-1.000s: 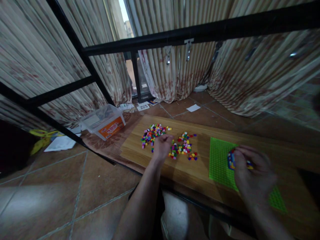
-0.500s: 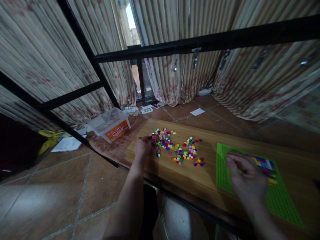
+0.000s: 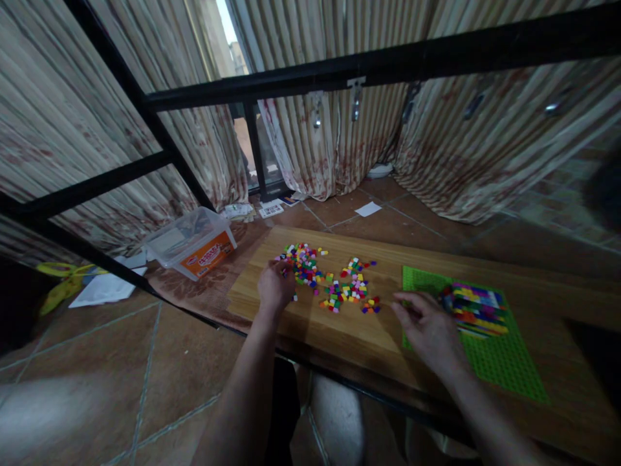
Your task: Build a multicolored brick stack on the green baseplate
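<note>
Small coloured toy bricks [image 3: 303,262] lie in a loose pile on a wooden board. My left hand [image 3: 275,285] is at the pile's left side, fingers curled down among the bricks; its fingertips are partly hidden, so what they hold cannot be made out. My right hand [image 3: 429,327] hovers over the left edge of a green studded baseplate [image 3: 519,369]. Its thumb and forefinger point left with a small gap between them, and no brick shows there. A multicoloured block of joined bricks [image 3: 478,310] sits on the baseplate, right of that hand.
More loose bricks [image 3: 347,291] are scattered between my hands on the wooden board [image 3: 310,330]. A clear plastic box [image 3: 194,243] with an orange label stands beyond its left end. Black metal bars [image 3: 291,84] cross in front of the curtains.
My right hand has moved left off the brick block, uncovering it, and its fingers have straightened. My left hand stays at the pile. The view has shifted slightly to the right.
</note>
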Demonstrator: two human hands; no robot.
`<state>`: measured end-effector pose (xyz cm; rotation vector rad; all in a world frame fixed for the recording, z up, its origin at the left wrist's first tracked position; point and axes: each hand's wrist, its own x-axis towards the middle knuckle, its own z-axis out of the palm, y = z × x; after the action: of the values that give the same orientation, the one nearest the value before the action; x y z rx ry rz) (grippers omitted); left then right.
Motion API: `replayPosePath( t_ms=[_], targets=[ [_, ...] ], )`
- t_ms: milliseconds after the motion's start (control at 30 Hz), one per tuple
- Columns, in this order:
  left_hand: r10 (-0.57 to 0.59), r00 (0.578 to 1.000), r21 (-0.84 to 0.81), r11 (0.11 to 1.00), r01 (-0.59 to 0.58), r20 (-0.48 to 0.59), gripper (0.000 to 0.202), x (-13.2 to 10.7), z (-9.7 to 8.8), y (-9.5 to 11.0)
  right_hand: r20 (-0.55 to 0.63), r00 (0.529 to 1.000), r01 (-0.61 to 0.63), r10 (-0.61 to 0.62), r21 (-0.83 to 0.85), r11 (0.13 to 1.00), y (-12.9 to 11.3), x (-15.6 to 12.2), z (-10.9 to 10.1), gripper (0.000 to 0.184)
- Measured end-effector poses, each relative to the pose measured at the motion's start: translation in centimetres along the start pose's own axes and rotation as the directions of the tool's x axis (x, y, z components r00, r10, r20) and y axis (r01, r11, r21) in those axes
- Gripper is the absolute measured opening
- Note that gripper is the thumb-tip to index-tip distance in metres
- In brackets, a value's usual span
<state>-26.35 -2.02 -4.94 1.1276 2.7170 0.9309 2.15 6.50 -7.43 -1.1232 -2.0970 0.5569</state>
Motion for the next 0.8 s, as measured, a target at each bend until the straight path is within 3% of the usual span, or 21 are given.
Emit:
replayPosePath(
  t_ms=[67, 167, 267, 333, 433, 500, 600, 667, 733, 800],
  targets=[
    [0.130, 0.991, -0.048, 0.990, -0.129, 0.013, 0.022, -1.1, 0.8, 1.4, 0.068, 0.998, 0.019, -0.017, -0.025, 1.000, -0.4, -0.2, 0.9, 0.028],
    [0.310, 0.947, -0.156, 0.943, -0.295, 0.086, 0.022, -2.8, 1.9, 3.3, 0.122, 0.991, 0.061, -0.057, -0.023, 0.998, -1.3, -0.4, 2.0, 0.026],
    [0.409, 0.891, -0.246, 0.900, -0.359, 0.196, 0.024, -4.0, 2.7, 4.5, 0.152, 0.985, 0.081, -0.078, -0.008, 0.997, -1.8, -0.4, 2.7, 0.024],
    [0.417, 0.877, -0.299, 0.891, -0.342, 0.239, 0.028, -4.4, 3.0, 4.8, 0.174, 0.982, 0.074, -0.077, 0.025, 0.997, -2.2, -0.4, 2.9, 0.024],
    [0.331, 0.894, -0.509, 0.849, -0.142, 0.302, 0.029, -4.5, 3.2, 5.3, 0.215, 0.973, 0.060, -0.086, 0.125, 0.990, -2.8, -0.5, 3.0, 0.026],
    [0.242, 0.891, -0.714, 0.690, 0.120, 0.383, 0.024, -4.4, 3.0, 5.7, 0.211, 0.973, 0.051, -0.092, 0.193, 0.980, -3.3, -0.5, 2.9, 0.027],
    [0.202, 0.794, -0.809, 0.293, 0.509, 0.573, 0.032, -4.3, 2.5, 6.4, 0.134, 0.987, 0.053, -0.090, 0.255, 0.965, -4.1, -0.5, 2.5, 0.025],
    [0.243, 0.706, -0.742, 0.108, 0.661, 0.665, 0.040, -4.4, 2.2, 6.9, 0.064, 0.994, 0.063, -0.084, 0.273, 0.960, -4.5, -0.5, 2.2, 0.023],
    [0.290, 0.648, -0.680, 0.013, 0.733, 0.705, 0.045, -4.8, 2.1, 7.4, 0.016, 0.996, 0.079, -0.087, 0.290, 0.954, -4.8, -0.5, 1.7, 0.021],
    [0.332, 0.606, -0.640, -0.008, 0.768, 0.723, 0.049, -5.4, 2.3, 8.2, -0.004, 0.995, 0.093, -0.097, 0.307, 0.947, -5.0, -0.6, 1.4, 0.019]
  ],
)
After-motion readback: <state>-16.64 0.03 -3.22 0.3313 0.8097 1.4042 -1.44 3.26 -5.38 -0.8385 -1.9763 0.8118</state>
